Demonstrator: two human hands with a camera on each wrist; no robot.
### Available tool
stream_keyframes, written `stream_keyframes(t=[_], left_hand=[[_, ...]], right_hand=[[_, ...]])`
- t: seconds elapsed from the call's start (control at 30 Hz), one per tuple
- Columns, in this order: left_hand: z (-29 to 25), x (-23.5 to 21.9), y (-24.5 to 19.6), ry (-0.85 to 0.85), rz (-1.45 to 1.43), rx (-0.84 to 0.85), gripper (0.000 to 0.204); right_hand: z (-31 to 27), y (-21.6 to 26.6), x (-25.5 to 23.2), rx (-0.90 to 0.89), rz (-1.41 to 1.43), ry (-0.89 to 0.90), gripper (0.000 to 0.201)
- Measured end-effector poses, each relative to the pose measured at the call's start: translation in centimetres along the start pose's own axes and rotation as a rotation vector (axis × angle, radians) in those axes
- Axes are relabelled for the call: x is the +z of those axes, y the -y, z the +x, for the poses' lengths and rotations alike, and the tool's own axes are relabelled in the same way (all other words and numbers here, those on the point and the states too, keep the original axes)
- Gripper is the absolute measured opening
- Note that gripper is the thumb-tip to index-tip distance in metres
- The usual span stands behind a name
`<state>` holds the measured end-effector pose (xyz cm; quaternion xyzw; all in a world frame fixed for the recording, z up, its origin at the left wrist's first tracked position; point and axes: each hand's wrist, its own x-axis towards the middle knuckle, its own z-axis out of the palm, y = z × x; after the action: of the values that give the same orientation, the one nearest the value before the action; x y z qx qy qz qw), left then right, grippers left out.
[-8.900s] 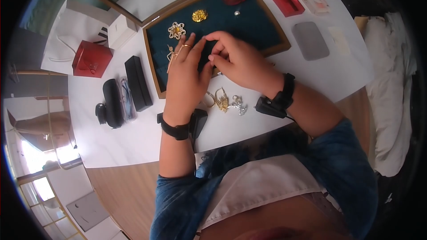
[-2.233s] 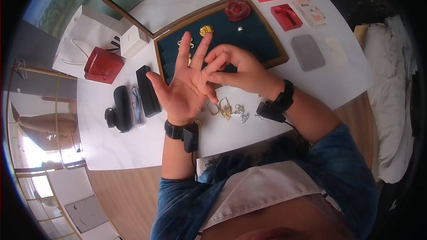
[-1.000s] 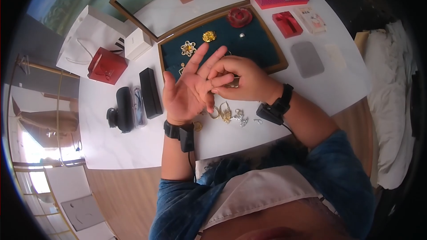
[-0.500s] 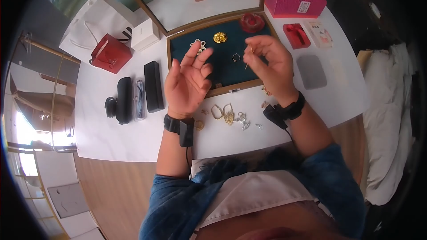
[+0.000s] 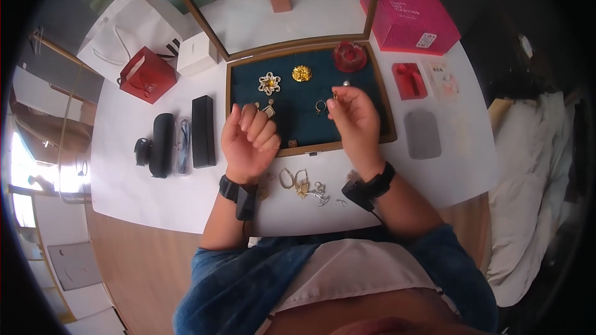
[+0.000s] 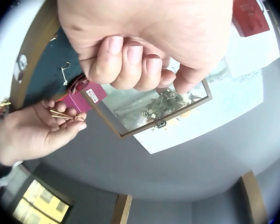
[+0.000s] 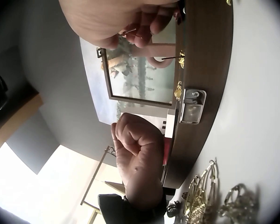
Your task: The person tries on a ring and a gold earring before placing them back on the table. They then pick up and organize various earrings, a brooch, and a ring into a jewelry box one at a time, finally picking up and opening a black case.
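My right hand [image 5: 358, 125] pinches a thin gold ring [image 6: 60, 115] between thumb and fingers, above the right part of the shallow display box [image 5: 295, 121]. In the left wrist view the ring shows as two narrow gold strips. My left hand [image 5: 248, 144] is raised at the box's front left, palm up, fingers curled in and holding nothing. On the teal lining lie a flower brooch [image 5: 269, 84], a gold ornament [image 5: 302, 74], a smaller ring [image 5: 320, 107], a pearl [image 5: 346, 84] and a dark red flower-shaped piece [image 5: 349, 57].
The box's glass lid [image 5: 279, 25] stands raised behind. Hoop earrings [image 5: 286, 178] and other jewellery lie before the box. Black cases [image 5: 203, 131], a red bag [image 5: 148, 75] and a white box [image 5: 197, 53] stand left; a pink box [image 5: 410, 15] and a grey pad [image 5: 422, 134] right.
My right hand has worked at a finger of my spread left hand, then drawn away to the right with the gold ring. My left fingers have curled in.
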<state>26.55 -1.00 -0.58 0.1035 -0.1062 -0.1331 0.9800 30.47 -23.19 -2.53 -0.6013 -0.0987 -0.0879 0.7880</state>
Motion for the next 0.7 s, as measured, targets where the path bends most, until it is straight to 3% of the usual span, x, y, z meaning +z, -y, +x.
stream_keyframes(t=[0.3,0.43,0.57,0.63,0.7], left_hand=[[-0.6,0.2,0.9,0.117,0.004,-0.182,0.047],[-0.7,1.1,2.2,0.265,0.045,-0.402,0.045],[-1.4,1.4,4.7,0.268,0.096,-0.634,0.043],[-1.7,0.8,6.4,0.394,0.179,-0.715,0.04],[-2.1,1.3,8.0,0.411,0.303,-0.809,0.039]], right_hand=[[-0.1,0.0,-0.4,-0.001,-0.082,0.052,0.023],[0.4,-0.3,-0.4,0.012,-0.069,0.062,0.023],[0.7,-0.5,-0.3,0.033,-0.114,0.087,0.022],[0.9,-0.4,-0.5,0.086,-0.102,0.111,0.022],[1.3,-0.6,-0.9,0.119,-0.125,0.114,0.024]])
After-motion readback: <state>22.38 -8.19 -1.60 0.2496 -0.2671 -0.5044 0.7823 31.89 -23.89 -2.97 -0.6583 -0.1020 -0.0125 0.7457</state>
